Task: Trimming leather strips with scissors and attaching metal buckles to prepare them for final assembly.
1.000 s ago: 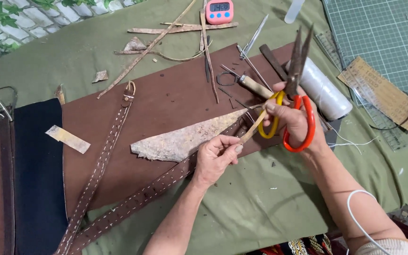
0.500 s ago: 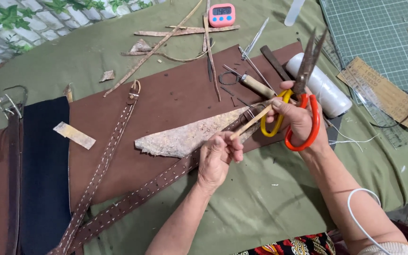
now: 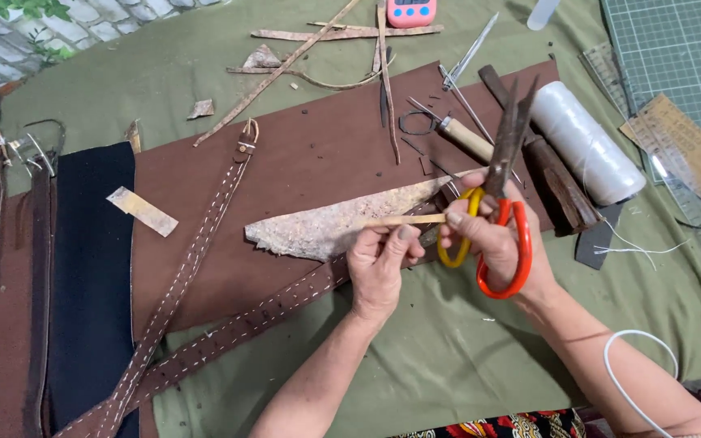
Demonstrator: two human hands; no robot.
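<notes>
Green cloth over the worktable (image 3: 204, 57), brown leather sheet (image 3: 318, 154) on top. Left hand (image 3: 379, 268) pinches a thin pale strip (image 3: 403, 220), long axis left-right, pointing toward the right hand (image 3: 492, 235). Right fingers grip orange-handled scissors (image 3: 503, 195), blades up. Strip's right end hidden behind the handles.

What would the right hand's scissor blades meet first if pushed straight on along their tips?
The right hand points the scissors up and away. Just past the tips lies the dark wooden tool handle. The blades may be raised above it; depth is unclear.
</notes>
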